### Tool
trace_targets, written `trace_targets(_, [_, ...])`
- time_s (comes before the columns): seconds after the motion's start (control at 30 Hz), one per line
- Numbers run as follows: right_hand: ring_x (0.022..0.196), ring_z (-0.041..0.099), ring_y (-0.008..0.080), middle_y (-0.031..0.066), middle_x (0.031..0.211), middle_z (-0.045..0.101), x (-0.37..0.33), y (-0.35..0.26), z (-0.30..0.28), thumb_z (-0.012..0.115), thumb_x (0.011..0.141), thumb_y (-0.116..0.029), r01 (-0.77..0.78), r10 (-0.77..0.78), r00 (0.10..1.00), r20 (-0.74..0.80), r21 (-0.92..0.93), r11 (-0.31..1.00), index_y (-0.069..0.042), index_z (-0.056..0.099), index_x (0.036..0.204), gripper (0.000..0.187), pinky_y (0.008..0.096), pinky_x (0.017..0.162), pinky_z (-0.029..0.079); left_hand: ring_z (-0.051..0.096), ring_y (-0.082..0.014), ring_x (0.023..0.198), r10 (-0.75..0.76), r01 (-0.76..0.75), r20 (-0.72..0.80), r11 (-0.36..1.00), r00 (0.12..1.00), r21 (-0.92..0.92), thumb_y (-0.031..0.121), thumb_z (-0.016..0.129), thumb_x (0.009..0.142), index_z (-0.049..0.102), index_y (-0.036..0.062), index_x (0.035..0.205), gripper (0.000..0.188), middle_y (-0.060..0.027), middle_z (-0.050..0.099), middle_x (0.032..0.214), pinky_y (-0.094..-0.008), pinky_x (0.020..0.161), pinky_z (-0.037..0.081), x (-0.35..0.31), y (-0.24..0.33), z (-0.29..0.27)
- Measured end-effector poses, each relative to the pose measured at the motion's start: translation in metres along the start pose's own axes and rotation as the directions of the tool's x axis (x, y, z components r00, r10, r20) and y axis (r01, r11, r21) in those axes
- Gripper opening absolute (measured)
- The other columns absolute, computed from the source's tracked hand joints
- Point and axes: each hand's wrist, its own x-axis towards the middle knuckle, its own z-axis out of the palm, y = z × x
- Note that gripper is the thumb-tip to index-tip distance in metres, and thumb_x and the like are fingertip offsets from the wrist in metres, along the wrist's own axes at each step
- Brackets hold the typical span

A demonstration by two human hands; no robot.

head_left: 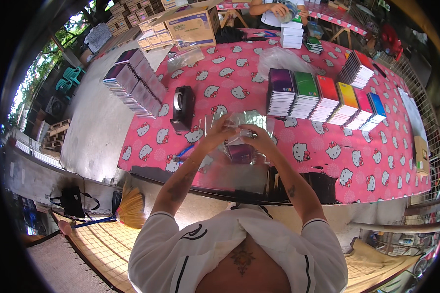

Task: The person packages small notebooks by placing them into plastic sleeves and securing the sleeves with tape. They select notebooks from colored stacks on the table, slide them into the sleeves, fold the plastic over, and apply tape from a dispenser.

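Both of my hands are at a crinkled clear plastic bag (pixel 252 118) near the table's front middle. My left hand (pixel 222 132) pinches the plastic from the left, its fingers bent. From the right, my right hand (pixel 259 137) grips it too, with fingertips close to the left ones. Beneath the hands lies a dark purple notebook (pixel 240 153), seen through the shiny film; how far the film wraps it I cannot tell. Left of my left hand stands a black tape dispenser (pixel 182 110) with a pale roll. A blue-handled tool (pixel 185 151) lies by my left forearm.
Spiral notebook stacks in several colours, among them a green stack (pixel 305 93), stand to the right. Tall purple stacks (pixel 134 83) rise at the left. Loose plastic (pixel 283 61) and a cardboard box (pixel 190 29) are farther back. Across the table, a person (pixel 274 14) handles something.
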Motion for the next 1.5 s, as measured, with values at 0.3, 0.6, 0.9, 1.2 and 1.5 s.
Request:
trace_targets(0.3, [0.109, 0.058, 0.0160, 0.0095, 0.121, 0.061, 0.003, -0.014, -0.002, 0.073, 0.089, -0.021, -0.128, 0.120, 0.992, 0.045, 0.400, 0.907, -0.005, 0.048, 0.143, 0.061, 0.0307, 0.092, 0.047, 0.062, -0.0140, 0.090, -0.045, 0.047, 0.037, 0.998, 0.998, -0.045, 0.020, 0.079, 0.081, 0.042, 0.0001, 0.142, 0.074, -0.0099, 0.064, 0.105, -0.0283, 0.071, 0.051, 0.017, -0.018, 0.001])
trace_targets(0.6, [0.106, 0.058, 0.0148, 0.0068, 0.116, 0.063, 0.020, 0.013, -0.010, 0.070, 0.089, -0.019, -0.121, 0.062, 0.987, 0.150, 0.426, 0.897, -0.002, 0.051, 0.140, 0.057, 0.0293, 0.089, 0.045, 0.059, -0.0132, 0.094, -0.002, 0.008, 0.041, 0.989, 0.999, -0.146, 0.017, 0.077, 0.084, 0.044, -0.0009, 0.139, 0.066, -0.0067, 0.061, 0.108, -0.0267, 0.077, 0.048, 0.019, -0.027, -0.005])
trace_targets(0.9, [0.103, 0.058, 0.0123, 0.0047, 0.111, 0.065, 0.043, -0.008, -0.009, 0.066, 0.091, -0.014, -0.056, 0.015, 0.990, 0.143, 0.287, 0.956, -0.001, 0.064, 0.122, 0.034, 0.0275, 0.091, 0.044, 0.063, -0.0161, 0.099, 0.009, -0.012, -0.042, 0.997, 0.999, -0.073, 0.013, 0.071, 0.089, 0.056, 0.0002, 0.129, 0.044, -0.0077, 0.064, 0.113, -0.0286, 0.084, 0.050, 0.006, 0.003, -0.005])
trace_targets(1.2, [0.099, 0.060, 0.0115, 0.0032, 0.104, 0.067, 0.043, -0.005, -0.009, 0.065, 0.094, -0.020, 0.026, -0.049, 0.996, 0.081, 0.267, 0.963, 0.000, 0.064, 0.120, 0.033, 0.0284, 0.088, 0.046, 0.069, -0.0266, 0.086, 0.500, -0.258, -0.259, 0.745, 0.826, 0.615, 0.014, 0.072, 0.083, 0.070, 0.0006, 0.101, 0.023, -0.0151, 0.071, 0.095, -0.0360, 0.076, 0.055, -0.005, 0.042, 0.012])
trace_targets(1.5, [0.093, 0.060, 0.0089, 0.0009, 0.100, 0.068, 0.052, -0.007, -0.006, 0.064, 0.097, -0.027, 0.047, -0.082, 0.990, 0.113, 0.283, 0.958, 0.001, 0.067, 0.117, 0.034, 0.0266, 0.085, 0.047, 0.065, -0.0343, 0.095, 0.518, -0.203, -0.274, 0.688, 0.810, 0.697, 0.020, 0.076, 0.079, 0.072, 0.0033, 0.092, 0.021, -0.0169, 0.065, 0.106, -0.0413, 0.082, 0.052, -0.003, 0.025, 0.021])
